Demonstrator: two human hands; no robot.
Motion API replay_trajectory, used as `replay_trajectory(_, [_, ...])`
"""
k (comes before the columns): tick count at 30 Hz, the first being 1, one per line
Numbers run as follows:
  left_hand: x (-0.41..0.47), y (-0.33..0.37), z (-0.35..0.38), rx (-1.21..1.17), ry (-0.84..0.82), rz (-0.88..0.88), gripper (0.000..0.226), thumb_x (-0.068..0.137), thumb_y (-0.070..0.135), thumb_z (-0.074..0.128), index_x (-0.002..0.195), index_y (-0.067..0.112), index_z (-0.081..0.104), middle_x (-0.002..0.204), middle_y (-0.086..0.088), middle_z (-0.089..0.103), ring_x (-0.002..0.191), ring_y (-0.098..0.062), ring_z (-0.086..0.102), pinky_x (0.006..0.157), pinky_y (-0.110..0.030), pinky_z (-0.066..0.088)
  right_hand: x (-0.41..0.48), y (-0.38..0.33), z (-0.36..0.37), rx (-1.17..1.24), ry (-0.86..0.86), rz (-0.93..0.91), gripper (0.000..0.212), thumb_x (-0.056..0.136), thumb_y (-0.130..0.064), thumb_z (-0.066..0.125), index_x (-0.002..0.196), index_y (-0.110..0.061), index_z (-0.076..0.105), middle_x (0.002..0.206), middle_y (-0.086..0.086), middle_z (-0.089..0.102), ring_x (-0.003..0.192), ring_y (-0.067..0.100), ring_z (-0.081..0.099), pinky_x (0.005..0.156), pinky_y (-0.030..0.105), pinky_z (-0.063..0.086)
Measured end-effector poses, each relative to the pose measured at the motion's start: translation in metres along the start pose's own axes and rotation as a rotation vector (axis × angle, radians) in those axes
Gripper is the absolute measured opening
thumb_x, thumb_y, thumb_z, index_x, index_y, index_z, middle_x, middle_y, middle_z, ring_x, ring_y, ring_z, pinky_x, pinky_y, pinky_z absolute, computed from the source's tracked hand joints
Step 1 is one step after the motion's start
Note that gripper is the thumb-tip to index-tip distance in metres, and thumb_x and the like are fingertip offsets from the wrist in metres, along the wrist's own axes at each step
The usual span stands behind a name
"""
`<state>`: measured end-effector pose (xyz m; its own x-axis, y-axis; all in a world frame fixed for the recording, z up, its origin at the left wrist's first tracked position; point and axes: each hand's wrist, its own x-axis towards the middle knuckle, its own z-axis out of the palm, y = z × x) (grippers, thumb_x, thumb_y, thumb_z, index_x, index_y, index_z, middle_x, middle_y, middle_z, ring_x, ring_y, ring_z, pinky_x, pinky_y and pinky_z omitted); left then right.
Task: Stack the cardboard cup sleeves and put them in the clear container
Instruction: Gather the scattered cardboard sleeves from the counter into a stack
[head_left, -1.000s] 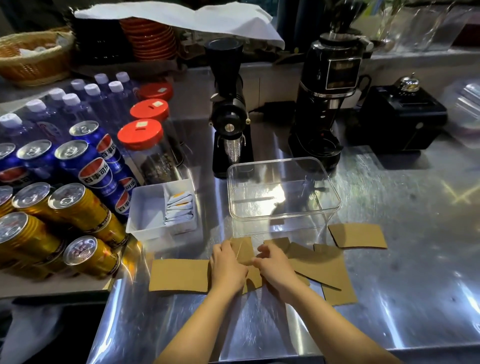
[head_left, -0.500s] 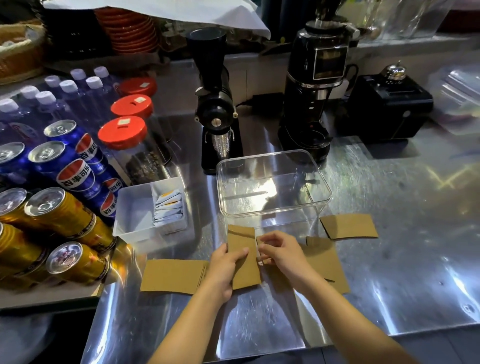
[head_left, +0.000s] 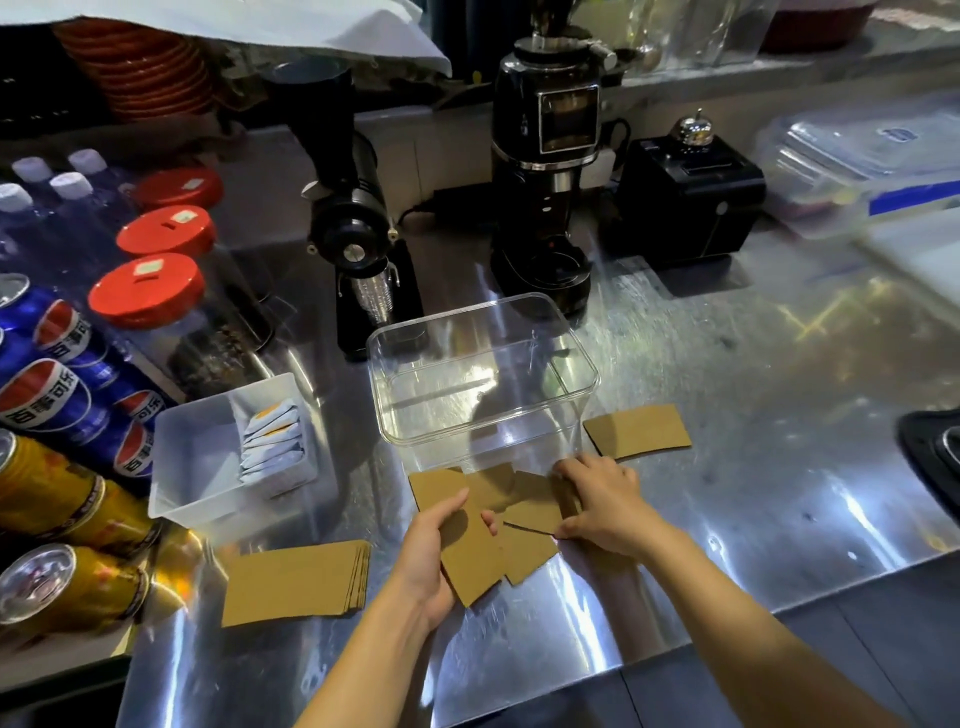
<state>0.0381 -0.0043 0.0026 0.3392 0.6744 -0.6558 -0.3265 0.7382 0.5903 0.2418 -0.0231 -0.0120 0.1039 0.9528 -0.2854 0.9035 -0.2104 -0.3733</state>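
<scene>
An empty clear container (head_left: 582, 358) stands on the steel counter just beyond my hands. My left hand (head_left: 434, 551) grips a brown cardboard cup sleeve (head_left: 470, 551) by its long edges, a little above the counter. Loose overlapping sleeves (head_left: 535, 512) lie under and beside it. My right hand (head_left: 597, 501) pinches the right end of one of them, thumb at its near edge. A neat stack of sleeves (head_left: 296, 582) lies flat to the left. A single sleeve (head_left: 639, 431) rests to the right of the container.
A white tray (head_left: 192, 467) with sachets sits left of the container. Cans (head_left: 62, 395), bottles and red-lidded jars (head_left: 148, 291) crowd the left side. Two black grinders (head_left: 358, 239) and a black box (head_left: 685, 202) stand behind. The counter's front edge runs just below my forearms.
My left hand has drawn its sleeve toward me, off the pile. My right hand has shifted right onto another loose sleeve. The view has swung left and down.
</scene>
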Motion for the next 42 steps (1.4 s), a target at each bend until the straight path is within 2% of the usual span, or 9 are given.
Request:
replay_trajectory(5, [0.001,-0.005,0.004,-0.007,-0.015,-0.007,0.023,0.070,0.024,0.068,0.084,0.007,0.064,0.062,-0.010,0.064,0.061,-0.021,0.059,0.061,-0.033,0.053,0.002,0.001,0.002,0.039,0.032,0.009,0.065,0.060,-0.039,0.074,0.116,-0.022,0.046,0.113,0.005,0.044,0.110,0.025,0.036,0.080,0.032,0.019])
replay_trajectory(11, [-0.001,-0.001,0.008,-0.051,-0.011,-0.022,0.027,0.062,0.023,0.071,0.084,0.008,0.063,0.065,-0.012,0.064,0.063,-0.022,0.059,0.067,-0.035,0.050,-0.006,-0.003,-0.015,0.326,0.128,-0.022,0.013,0.081,-0.019,0.064,0.082,-0.014,0.052,0.085,0.001,0.054,0.082,0.022,0.051,0.072,0.034,0.039])
replay_trajectory(15, [-0.003,-0.001,0.015,-0.047,-0.051,-0.021,0.027,0.063,0.022,0.071,0.084,0.007,0.065,0.069,-0.012,0.066,0.063,-0.022,0.062,0.067,-0.036,0.053,-0.013,-0.015,-0.029,0.744,0.217,0.018,0.011,0.078,-0.013,0.069,0.073,-0.015,0.059,0.068,-0.003,0.058,0.066,0.011,0.054,0.060,0.022,0.044])
replay_trajectory(18, [-0.005,-0.004,0.023,-0.064,-0.168,-0.041,0.035,0.073,0.024,0.067,0.100,0.001,0.069,0.093,-0.020,0.071,0.083,-0.032,0.067,0.079,-0.045,0.056,-0.019,-0.028,-0.030,1.026,0.185,0.056,0.016,0.074,-0.010,0.072,0.068,-0.019,0.061,0.065,-0.005,0.062,0.057,-0.001,0.058,0.051,0.009,0.044])
replay_trajectory(20, [-0.007,-0.006,0.028,-0.077,-0.211,-0.058,0.032,0.074,0.024,0.067,0.096,0.003,0.072,0.097,-0.021,0.073,0.087,-0.034,0.069,0.079,-0.048,0.058,-0.022,-0.036,-0.024,1.076,0.149,0.064,0.017,0.072,-0.009,0.074,0.069,-0.021,0.062,0.066,-0.003,0.062,0.059,0.003,0.058,0.053,0.013,0.044])
replay_trajectory(27, [-0.003,-0.011,0.028,-0.079,-0.217,-0.071,0.025,0.076,0.018,0.062,0.090,0.000,0.072,0.080,-0.019,0.074,0.071,-0.030,0.070,0.064,-0.041,0.059,-0.032,-0.053,-0.008,0.933,0.205,0.019,0.011,0.078,-0.016,0.068,0.086,-0.011,0.062,0.080,0.004,0.063,0.076,0.013,0.057,0.070,0.021,0.046])
replay_trajectory(33, [0.001,-0.012,0.022,-0.037,-0.153,-0.058,0.033,0.076,0.019,0.059,0.100,-0.003,0.069,0.092,-0.019,0.071,0.088,-0.030,0.064,0.090,-0.048,0.049,-0.035,-0.032,-0.005,0.704,0.333,0.108,0.008,0.084,-0.021,0.061,0.089,-0.016,0.059,0.084,-0.004,0.061,0.081,0.014,0.058,0.071,0.023,0.044])
replay_trajectory(36, [0.000,-0.012,0.024,-0.106,-0.171,-0.067,0.021,0.074,0.017,0.063,0.084,0.001,0.072,0.075,-0.015,0.069,0.068,-0.027,0.066,0.074,-0.043,0.055,-0.034,-0.014,-0.001,0.512,0.375,0.230,0.023,0.082,-0.024,0.063,0.100,-0.012,0.057,0.100,0.004,0.058,0.092,0.020,0.054,0.078,0.030,0.044])
replay_trajectory(42, [0.001,-0.016,0.029,-0.141,-0.198,-0.094,0.036,0.069,0.023,0.067,0.098,0.001,0.062,0.070,-0.010,0.057,0.064,-0.022,0.055,0.063,-0.039,0.052,-0.037,0.001,0.008,0.162,0.267,0.468,0.067,0.067,-0.051,0.070,0.116,-0.015,0.043,0.123,0.008,0.051,0.116,0.027,0.044,0.094,0.039,0.036])
